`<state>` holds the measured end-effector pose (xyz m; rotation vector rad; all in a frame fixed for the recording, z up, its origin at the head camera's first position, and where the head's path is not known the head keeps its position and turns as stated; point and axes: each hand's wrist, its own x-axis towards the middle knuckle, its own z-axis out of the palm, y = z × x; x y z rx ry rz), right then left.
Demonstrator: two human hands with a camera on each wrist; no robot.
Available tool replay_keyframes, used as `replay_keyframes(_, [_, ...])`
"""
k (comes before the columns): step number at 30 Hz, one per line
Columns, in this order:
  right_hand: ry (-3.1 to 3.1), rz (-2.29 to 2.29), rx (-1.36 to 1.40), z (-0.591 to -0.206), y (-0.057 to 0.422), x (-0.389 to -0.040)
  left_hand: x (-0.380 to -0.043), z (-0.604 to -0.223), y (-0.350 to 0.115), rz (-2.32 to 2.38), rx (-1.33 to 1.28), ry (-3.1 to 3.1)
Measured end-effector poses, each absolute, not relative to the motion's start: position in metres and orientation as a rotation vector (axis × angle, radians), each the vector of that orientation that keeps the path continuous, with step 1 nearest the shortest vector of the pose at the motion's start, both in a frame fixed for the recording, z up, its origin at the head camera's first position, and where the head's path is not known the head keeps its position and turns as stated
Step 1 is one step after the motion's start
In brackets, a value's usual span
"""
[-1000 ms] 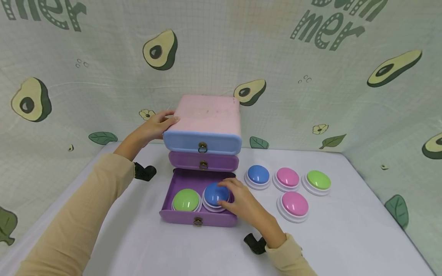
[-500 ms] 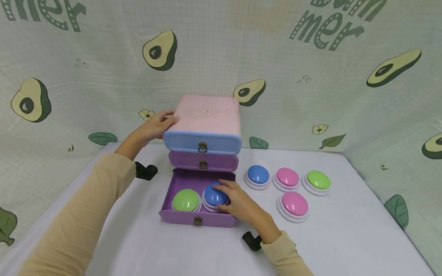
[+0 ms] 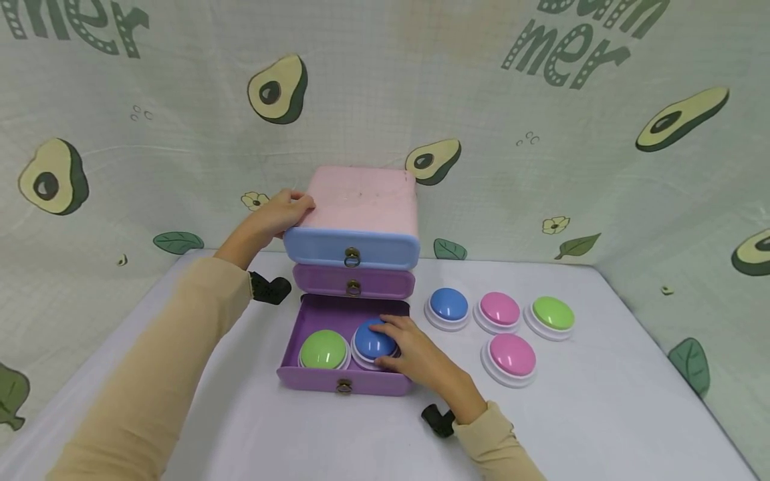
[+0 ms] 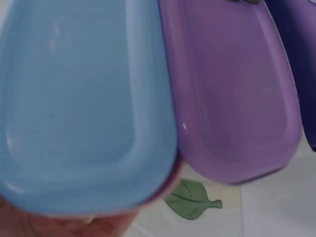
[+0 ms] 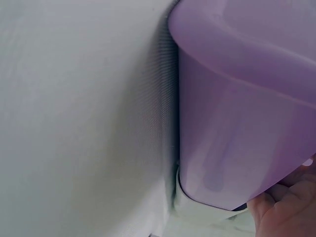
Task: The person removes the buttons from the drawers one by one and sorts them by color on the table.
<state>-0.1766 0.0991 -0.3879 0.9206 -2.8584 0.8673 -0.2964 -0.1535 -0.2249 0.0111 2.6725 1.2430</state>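
In the head view my right hand (image 3: pixel 418 353) pinches a blue dome push button (image 3: pixel 373 339) with a white base, thumb in front and fingers behind. This button sits in the pulled-out bottom purple drawer (image 3: pixel 313 381), right of a green push button (image 3: pixel 323 349). My left hand (image 3: pixel 279 212) rests on the upper left edge of the small drawer cabinet (image 3: pixel 363 200), which has a pink top. In the left wrist view, part of that hand (image 4: pixel 59 222) shows below the blue drawer front (image 4: pixel 74 98). The right wrist view shows the drawer's side (image 5: pixel 227 133) beside my fingers.
Right of the cabinet, on the white table (image 3: pixel 601 401), stand a blue button (image 3: pixel 448 304), two pink buttons (image 3: pixel 500 308) and a green button (image 3: pixel 553 313). The middle purple drawer (image 3: pixel 355 281) is closed. An avocado-print cloth (image 3: pixel 511 200) hangs behind.
My right hand has shifted slightly left and its fingers have settled around the blue button. My left hand has moved a little along the cabinet's top edge, its forearm swinging right.
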Motion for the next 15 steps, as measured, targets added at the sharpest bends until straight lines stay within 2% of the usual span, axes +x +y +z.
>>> replay_keyframes(15, [-2.867, 0.864, 0.922, -0.388, 0.098, -0.177, -0.298, -0.230, -0.132, 1.081, -0.094, 2.928])
